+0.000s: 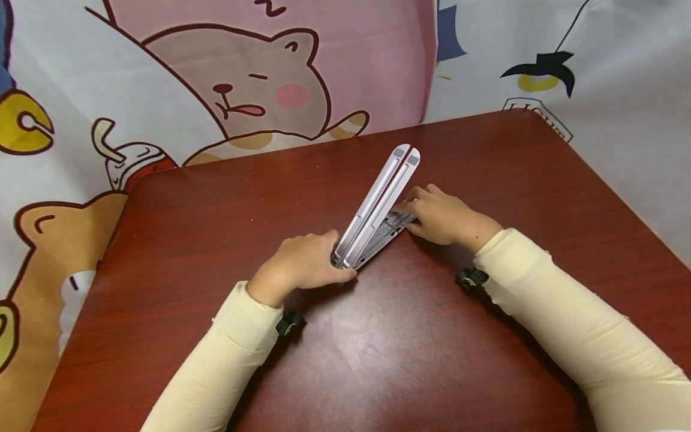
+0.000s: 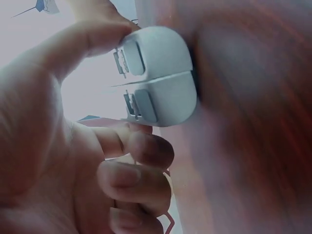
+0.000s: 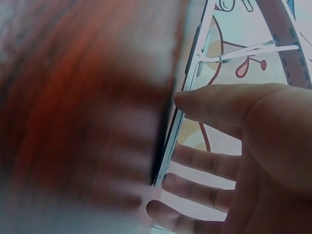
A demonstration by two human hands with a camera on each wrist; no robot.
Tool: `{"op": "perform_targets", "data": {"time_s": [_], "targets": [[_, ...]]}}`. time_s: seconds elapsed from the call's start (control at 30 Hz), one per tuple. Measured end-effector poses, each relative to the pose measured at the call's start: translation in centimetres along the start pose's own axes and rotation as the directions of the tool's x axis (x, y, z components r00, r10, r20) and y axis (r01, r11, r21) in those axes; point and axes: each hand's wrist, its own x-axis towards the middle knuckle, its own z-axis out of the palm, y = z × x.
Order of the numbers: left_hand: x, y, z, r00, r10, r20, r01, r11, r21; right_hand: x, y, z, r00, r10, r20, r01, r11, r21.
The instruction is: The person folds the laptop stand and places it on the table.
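A silver folding laptop stand (image 1: 373, 198) is partly unfolded near the middle of the table. Its two side-by-side arms, with grey pads at their tips, tilt up from the lower frame (image 1: 382, 237). My left hand (image 1: 302, 261) grips the near, hinged end between thumb and fingers. In the left wrist view, that rounded end (image 2: 168, 58) shows two halves with grey pads and small slots. At the far end, my right hand (image 1: 445, 216) pinches the lower frame, with the thumb on one side of the rail (image 3: 173, 132) and fingers on the other. Some fingertips are hidden.
The reddish-brown wooden table (image 1: 216, 228) has a shiny patch in front of the stand. A cartoon-printed cloth (image 1: 189, 78) hangs behind its back edge and along the sides. Small black wrist devices (image 1: 291, 324) sit at both cuffs.
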Motion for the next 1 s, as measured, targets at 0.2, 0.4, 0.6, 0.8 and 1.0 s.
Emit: {"op": "perform_targets", "data": {"time_s": [0.2,0.4,0.6,0.8,1.0], "targets": [[0.1,-0.3,-0.1,1.0,-0.007,-0.001,0.007,1.0,0.013,-0.6,0.0,0.0,1.0,0.014,-0.001,-0.014,1.0,0.018],[0.2,-0.6,-0.4,1.0,-0.007,-0.004,0.007,1.0,0.003,-1.1,0.2,-0.1,1.0,0.022,0.016,-0.022,0.999,0.023],[0.0,-1.1,-0.4,1.0,-0.007,-0.009,0.007,1.0,-0.03,-1.0,0.2,-0.1,1.0,0.001,0.019,-0.002,1.0,0.018],[0.2,-1.3,-0.5,0.999,-0.003,-0.041,0.001,0.999,-0.043,-1.0,0.3,-0.1,0.999,0.029,0.026,-0.029,0.999,0.033],[0.4,-1.6,-0.6,0.999,-0.011,-0.049,0.009,0.999,-0.046,-0.9,0.5,-0.1,0.999,0.044,0.027,-0.045,0.998,0.049]]}}
